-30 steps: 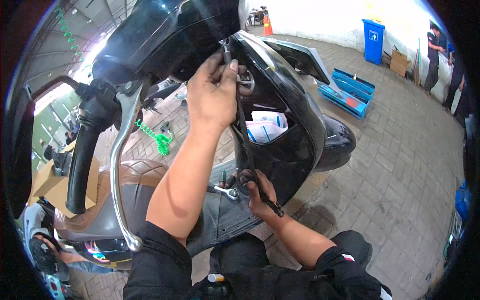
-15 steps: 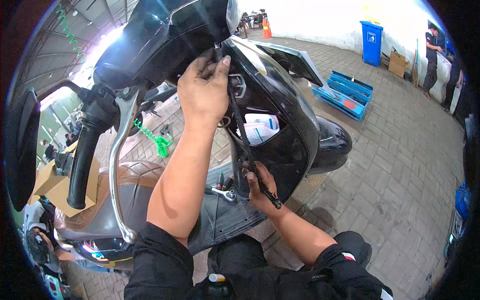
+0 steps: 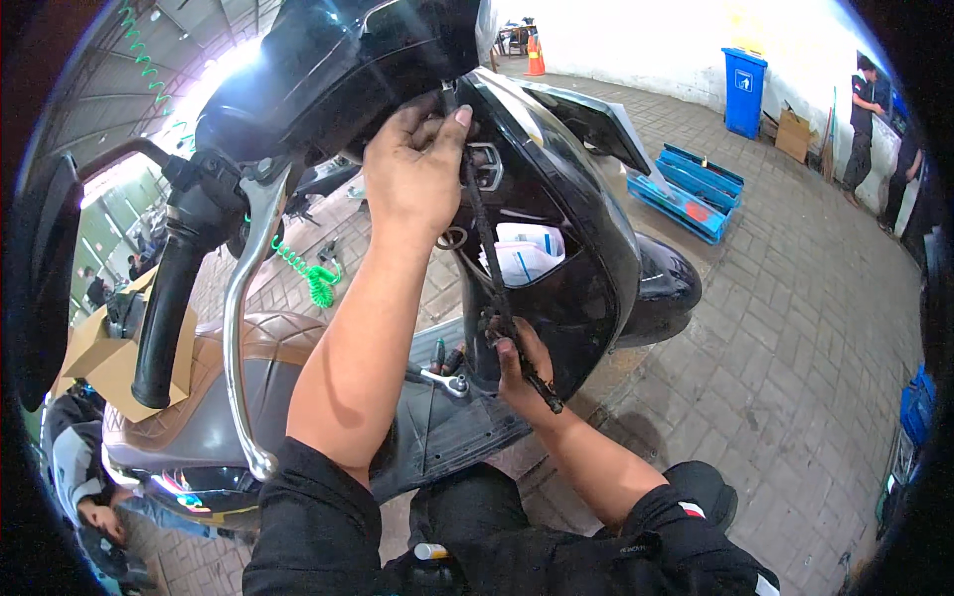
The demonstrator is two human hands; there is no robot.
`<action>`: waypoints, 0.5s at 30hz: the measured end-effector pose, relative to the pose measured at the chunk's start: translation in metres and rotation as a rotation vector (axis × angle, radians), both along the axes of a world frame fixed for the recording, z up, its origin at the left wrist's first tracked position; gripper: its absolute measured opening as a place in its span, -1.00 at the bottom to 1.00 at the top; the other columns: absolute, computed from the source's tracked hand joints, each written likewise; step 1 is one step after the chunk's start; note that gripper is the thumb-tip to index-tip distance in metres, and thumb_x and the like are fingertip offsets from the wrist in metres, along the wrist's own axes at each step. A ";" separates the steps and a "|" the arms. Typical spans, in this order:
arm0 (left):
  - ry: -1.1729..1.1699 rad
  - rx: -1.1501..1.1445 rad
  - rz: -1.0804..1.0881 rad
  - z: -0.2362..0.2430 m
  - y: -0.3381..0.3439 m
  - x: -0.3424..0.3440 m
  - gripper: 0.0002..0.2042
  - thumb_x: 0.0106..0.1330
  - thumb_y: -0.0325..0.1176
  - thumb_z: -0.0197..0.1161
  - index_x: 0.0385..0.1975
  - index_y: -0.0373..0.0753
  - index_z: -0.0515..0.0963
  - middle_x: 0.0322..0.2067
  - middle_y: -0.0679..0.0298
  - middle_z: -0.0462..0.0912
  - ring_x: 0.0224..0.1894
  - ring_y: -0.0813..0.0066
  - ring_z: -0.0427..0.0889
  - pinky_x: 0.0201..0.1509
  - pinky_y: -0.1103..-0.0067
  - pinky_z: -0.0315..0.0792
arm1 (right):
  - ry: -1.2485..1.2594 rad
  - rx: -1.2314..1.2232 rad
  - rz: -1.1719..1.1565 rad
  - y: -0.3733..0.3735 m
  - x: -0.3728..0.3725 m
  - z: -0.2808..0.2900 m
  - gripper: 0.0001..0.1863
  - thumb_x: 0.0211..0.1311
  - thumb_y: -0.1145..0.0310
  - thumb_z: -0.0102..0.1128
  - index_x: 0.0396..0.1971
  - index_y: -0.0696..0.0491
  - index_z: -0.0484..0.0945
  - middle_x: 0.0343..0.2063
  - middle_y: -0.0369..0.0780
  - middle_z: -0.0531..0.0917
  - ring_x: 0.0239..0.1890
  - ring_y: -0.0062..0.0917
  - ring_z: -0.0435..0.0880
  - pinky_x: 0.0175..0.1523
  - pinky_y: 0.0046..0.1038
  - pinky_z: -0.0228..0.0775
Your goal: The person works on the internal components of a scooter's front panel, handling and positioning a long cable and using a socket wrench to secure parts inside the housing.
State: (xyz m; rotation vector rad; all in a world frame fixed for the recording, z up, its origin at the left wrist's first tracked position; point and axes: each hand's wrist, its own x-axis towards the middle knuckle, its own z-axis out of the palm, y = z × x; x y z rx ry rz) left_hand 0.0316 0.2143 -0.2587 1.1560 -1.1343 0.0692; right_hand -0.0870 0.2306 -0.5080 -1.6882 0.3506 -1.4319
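Observation:
A long, thin black rod-like piece (image 3: 486,233) runs down from under the dark handlebar cover (image 3: 328,79) of a scooter, in front of its black inner panel (image 3: 566,308). My left hand (image 3: 415,164) is closed around its upper end, thumb on top, just below the cover. Above the thumb a short metallic bit shows; what it joins is hidden. My right hand (image 3: 527,372) grips the lower part, and the dark, greasy end sticks out past the fingers. White papers (image 3: 527,253) sit in the panel's open pocket behind the piece.
A ratchet wrench (image 3: 447,381) and screwdrivers (image 3: 452,360) lie on the footboard (image 3: 462,427). The brake lever (image 3: 238,328) and grip (image 3: 167,328) stand left of my left arm. A blue toolbox (image 3: 686,194) is on the paving beyond; people are at the right and lower left.
Both hands keep their hold on the black piece, almost unmoved. The view has shifted slightly, and a person at the lower left has moved.

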 end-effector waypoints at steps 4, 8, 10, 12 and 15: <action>-0.201 -0.031 0.141 0.001 0.003 -0.001 -0.67 0.35 -0.33 0.39 -0.04 -0.48 0.63 -0.37 0.16 0.80 -0.37 0.61 0.68 -0.21 0.64 0.50 | -0.065 -0.022 -0.024 -0.001 0.009 -0.005 -0.48 0.54 -0.01 0.00 0.04 0.21 0.56 -0.16 0.01 0.65 -0.16 -0.10 0.68 0.03 -0.24 0.50; -0.133 -0.046 0.074 0.001 0.005 -0.007 -0.69 0.35 -0.35 0.39 -0.06 -0.48 0.64 -0.36 0.16 0.80 -0.35 0.62 0.69 -0.19 0.66 0.51 | -0.044 0.031 -0.065 -0.004 0.015 -0.010 -0.40 0.53 -0.13 0.00 0.02 0.19 0.57 -0.17 -0.08 0.68 -0.12 -0.31 0.67 0.04 -0.35 0.46; -0.086 -0.037 0.037 0.000 0.005 -0.008 -0.70 0.36 -0.37 0.38 -0.05 -0.48 0.64 -0.33 0.16 0.81 -0.32 0.60 0.70 -0.17 0.65 0.53 | -0.042 0.054 0.016 -0.004 0.015 -0.011 -0.40 0.53 -0.13 -0.01 0.00 0.19 0.58 -0.17 -0.10 0.69 -0.12 -0.32 0.67 0.03 -0.36 0.46; -0.060 -0.033 -0.012 0.000 0.004 -0.005 -0.71 0.37 -0.37 0.38 -0.05 -0.48 0.64 -0.30 0.15 0.81 -0.29 0.59 0.71 -0.15 0.63 0.54 | -0.035 0.073 0.044 -0.005 0.013 -0.011 -0.43 0.53 -0.09 0.01 0.01 0.19 0.59 -0.14 -0.07 0.69 -0.10 -0.30 0.68 0.05 -0.35 0.47; -0.081 -0.003 -0.037 -0.003 0.008 0.001 -0.71 0.38 -0.37 0.37 -0.04 -0.47 0.64 -0.25 0.13 0.80 -0.24 0.56 0.73 -0.13 0.61 0.55 | -0.023 0.103 0.052 -0.008 0.010 -0.010 -0.48 0.53 -0.01 0.05 0.04 0.21 0.58 -0.05 0.00 0.68 -0.05 -0.26 0.71 0.10 -0.34 0.51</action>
